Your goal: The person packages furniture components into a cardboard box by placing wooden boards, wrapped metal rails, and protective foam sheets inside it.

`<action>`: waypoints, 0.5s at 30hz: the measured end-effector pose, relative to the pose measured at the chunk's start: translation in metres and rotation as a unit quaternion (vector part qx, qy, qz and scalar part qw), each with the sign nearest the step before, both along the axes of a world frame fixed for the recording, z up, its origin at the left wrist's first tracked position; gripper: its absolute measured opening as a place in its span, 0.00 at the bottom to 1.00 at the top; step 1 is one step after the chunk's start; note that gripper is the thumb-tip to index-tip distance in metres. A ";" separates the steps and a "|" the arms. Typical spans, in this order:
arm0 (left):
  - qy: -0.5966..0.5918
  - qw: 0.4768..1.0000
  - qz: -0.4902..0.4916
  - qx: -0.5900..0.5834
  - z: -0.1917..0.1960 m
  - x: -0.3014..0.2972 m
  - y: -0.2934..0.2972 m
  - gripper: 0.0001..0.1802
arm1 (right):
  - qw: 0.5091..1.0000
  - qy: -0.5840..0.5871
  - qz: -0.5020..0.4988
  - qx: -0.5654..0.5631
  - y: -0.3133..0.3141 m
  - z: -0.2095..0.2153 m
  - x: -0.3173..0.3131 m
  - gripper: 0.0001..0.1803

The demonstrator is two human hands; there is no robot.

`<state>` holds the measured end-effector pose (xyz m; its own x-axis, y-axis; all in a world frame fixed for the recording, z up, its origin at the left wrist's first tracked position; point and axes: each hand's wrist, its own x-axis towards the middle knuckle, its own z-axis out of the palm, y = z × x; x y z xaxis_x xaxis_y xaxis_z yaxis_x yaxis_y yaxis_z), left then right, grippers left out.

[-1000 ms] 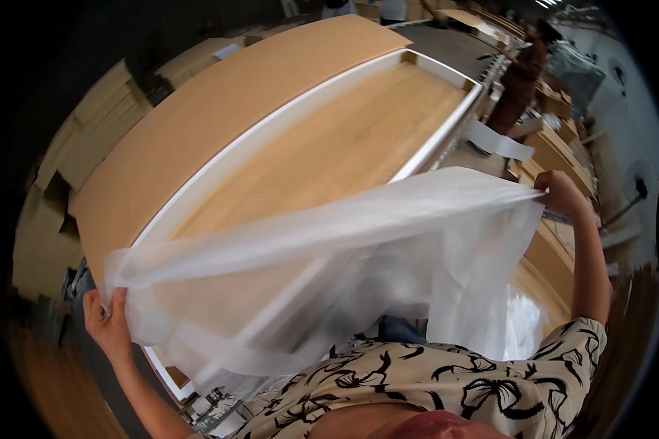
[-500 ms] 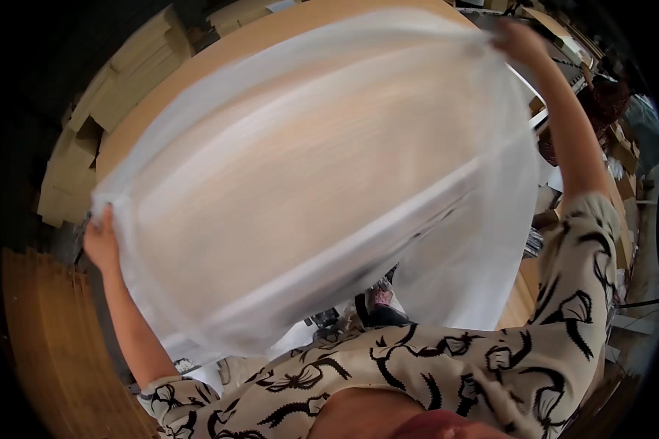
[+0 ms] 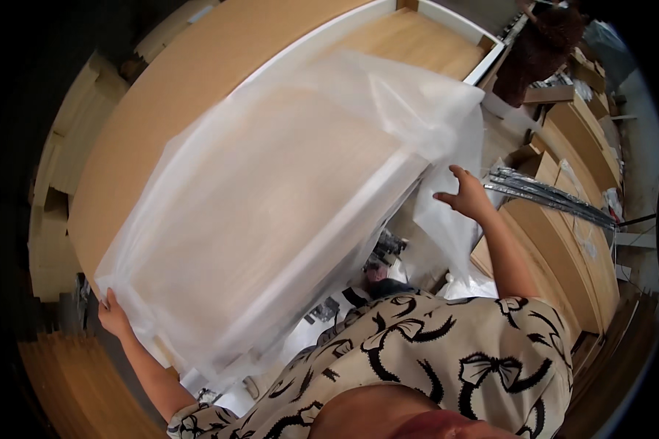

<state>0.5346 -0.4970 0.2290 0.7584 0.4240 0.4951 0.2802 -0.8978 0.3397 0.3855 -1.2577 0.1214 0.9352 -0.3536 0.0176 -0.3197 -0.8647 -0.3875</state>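
Our left hand (image 3: pixel 113 316) pinches the sheet (image 3: pixel 263 197) at eight o'clock, our right hand (image 3: pixel 467 197) spread at three; it drapes a white-edged frame (image 3: pixel 417 40), brown board (image 3: pixel 161 88) at ten, a person (image 3: pixel 538 55) at two

Grey floor (image 3: pixel 125 361), pale wall (image 3: pixel 641 146) rightward

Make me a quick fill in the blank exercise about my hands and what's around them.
1. The left hand holds the translucent sheet by its ____ (left or right) end.
2. The right hand is ____ (open or clenched).
3. The wooden-floored frame has a ____ rim.
4. The frame's far end is ____ (covered or uncovered).
Answers: left; open; white; uncovered.
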 end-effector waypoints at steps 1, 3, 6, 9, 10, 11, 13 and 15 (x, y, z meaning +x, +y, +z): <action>-0.004 1.000 -0.004 -0.008 -0.006 0.006 -0.007 0.24 | 0.965 -0.006 -0.126 0.232 0.005 -0.001 0.013 0.43; 0.026 0.999 0.039 0.000 -0.007 0.013 -0.034 0.25 | 0.913 -0.131 -0.216 0.321 -0.008 -0.035 0.029 0.39; 0.068 0.982 0.083 0.158 -0.025 0.013 -0.019 0.22 | 0.873 -0.147 -0.134 0.445 -0.028 -0.063 0.053 0.27; 0.147 0.958 0.129 0.209 -0.015 0.001 -0.039 0.18 | 0.850 -0.038 -0.228 0.474 -0.059 -0.049 0.046 0.14; 0.179 0.961 0.143 0.157 -0.009 -0.007 -0.038 0.17 | 0.882 0.030 -0.242 0.404 -0.072 -0.033 0.042 0.11; 0.175 0.962 0.144 0.155 -0.008 -0.013 -0.033 0.17 | 0.900 0.054 -0.248 0.356 -0.091 -0.014 0.036 0.10; 0.136 0.979 0.102 0.111 -0.010 -0.021 -0.023 0.16 | 0.900 -0.039 -0.281 0.332 -0.137 0.033 0.028 0.06; 0.178 0.973 0.108 0.101 -0.019 -0.010 -0.011 0.16 | 0.957 -0.084 -0.237 0.142 -0.227 0.064 0.025 0.05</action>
